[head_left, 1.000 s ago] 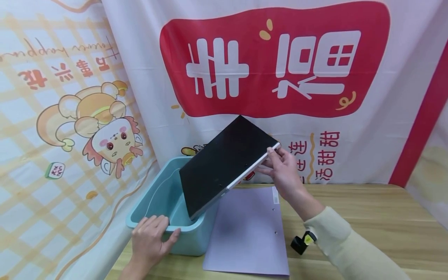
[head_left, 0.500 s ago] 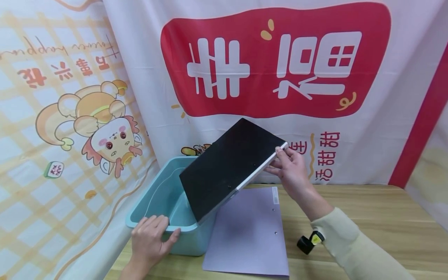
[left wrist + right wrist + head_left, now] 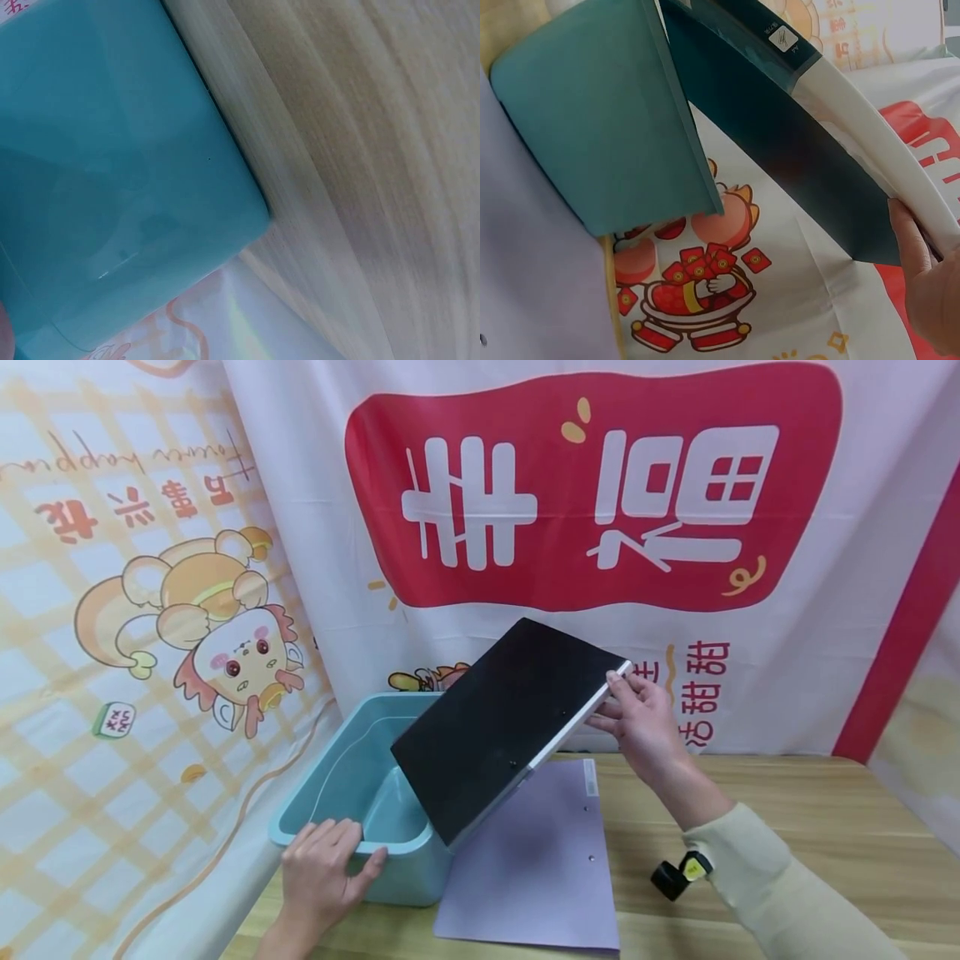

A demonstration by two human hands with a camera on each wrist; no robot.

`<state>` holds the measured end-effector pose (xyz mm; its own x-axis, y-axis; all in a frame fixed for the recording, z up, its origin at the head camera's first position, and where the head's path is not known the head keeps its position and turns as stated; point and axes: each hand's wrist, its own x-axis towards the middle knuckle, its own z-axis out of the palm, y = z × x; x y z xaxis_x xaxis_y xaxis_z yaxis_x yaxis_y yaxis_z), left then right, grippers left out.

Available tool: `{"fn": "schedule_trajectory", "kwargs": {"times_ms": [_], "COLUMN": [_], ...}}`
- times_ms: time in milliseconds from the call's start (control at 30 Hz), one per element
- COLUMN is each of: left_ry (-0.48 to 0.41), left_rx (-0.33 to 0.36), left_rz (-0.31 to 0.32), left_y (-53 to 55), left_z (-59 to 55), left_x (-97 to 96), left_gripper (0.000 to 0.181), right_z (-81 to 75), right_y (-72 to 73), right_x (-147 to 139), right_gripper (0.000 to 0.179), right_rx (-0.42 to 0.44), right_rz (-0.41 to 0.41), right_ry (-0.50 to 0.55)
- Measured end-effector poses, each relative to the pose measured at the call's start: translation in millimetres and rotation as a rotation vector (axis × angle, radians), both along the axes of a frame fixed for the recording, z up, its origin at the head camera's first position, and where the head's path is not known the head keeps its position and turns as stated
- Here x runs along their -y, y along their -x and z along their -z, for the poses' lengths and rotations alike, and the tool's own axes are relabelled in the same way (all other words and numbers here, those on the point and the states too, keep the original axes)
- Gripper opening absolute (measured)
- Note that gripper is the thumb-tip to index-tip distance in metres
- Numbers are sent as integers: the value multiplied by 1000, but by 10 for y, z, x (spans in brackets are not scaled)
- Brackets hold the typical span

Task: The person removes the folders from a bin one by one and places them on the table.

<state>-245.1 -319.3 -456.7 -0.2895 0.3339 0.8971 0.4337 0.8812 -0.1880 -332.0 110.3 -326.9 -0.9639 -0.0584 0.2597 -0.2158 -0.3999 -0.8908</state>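
My right hand [image 3: 643,714] pinches a dark file folder [image 3: 506,727] near the upper end of its white spine, thumb on the near face. The folder slants down to the left, its lower corner beside the right rim of a light blue plastic bin [image 3: 405,868]. In the right wrist view the folder's spine [image 3: 870,124] bears a small label. My left hand [image 3: 322,868] grips the bin's near rim, fingers over the edge and thumb outside. Part of the bin's inside is hidden behind the folder.
A lilac folder [image 3: 532,877] lies flat on the wooden table [image 3: 802,827], right of the bin and partly under the dark folder in this view. Printed cloths [image 3: 795,693] hang behind and at the left. A wrist camera [image 3: 671,878] sits at the right cuff.
My right hand has moved right and slightly down with the dark folder. The folder's lower corner has shifted from inside the bin to over its right rim. My left hand stays put.
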Motion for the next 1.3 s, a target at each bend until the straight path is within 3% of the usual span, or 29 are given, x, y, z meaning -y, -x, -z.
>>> {"fn": "schedule_trajectory", "kwargs": {"times_ms": [233, 433, 1300], "left_ry": [-6, -6, 4], "left_rx": [-24, -5, -30], "left_rz": [4, -4, 24], "left_y": [10, -16, -15], "left_z": [-13, 1, -5], "left_x": [-6, -2, 7], "left_gripper": [56, 56, 55], "right_z": [-28, -22, 7], "right_y": [-5, 3, 114], "right_x": [-109, -199, -550], "right_gripper": [36, 40, 28], "right_rx": [33, 45, 43], "right_rz": [30, 29, 39], "right_ry": [-24, -36, 51]}}
